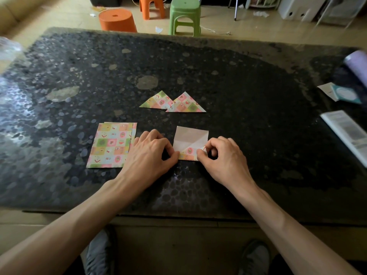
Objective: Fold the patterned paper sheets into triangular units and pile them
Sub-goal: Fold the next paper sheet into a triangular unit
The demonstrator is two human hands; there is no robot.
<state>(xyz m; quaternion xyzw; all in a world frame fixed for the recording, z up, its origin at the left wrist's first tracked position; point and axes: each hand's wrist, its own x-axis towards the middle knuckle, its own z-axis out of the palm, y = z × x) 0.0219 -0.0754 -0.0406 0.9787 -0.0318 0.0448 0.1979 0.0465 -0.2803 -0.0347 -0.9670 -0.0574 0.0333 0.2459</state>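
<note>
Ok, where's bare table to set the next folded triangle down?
Bare table lies beyond the folded triangles, toward the far edge, and right of them up to the booklet; also left of the sheet stack. Crowded: near middle, where left hand and right hand hold the half-folded sheet beside the stack.

Left forearm [83,213] and right forearm [278,211] bare, reaching forward, angled inward. Left hand [151,153] palm down, fingers curled, thumb and index pinching near left corner of sheet [188,136]. Right hand [224,155] palm down, curled, pinching the turned-up near right corner. Hands near, not touching.
</note>
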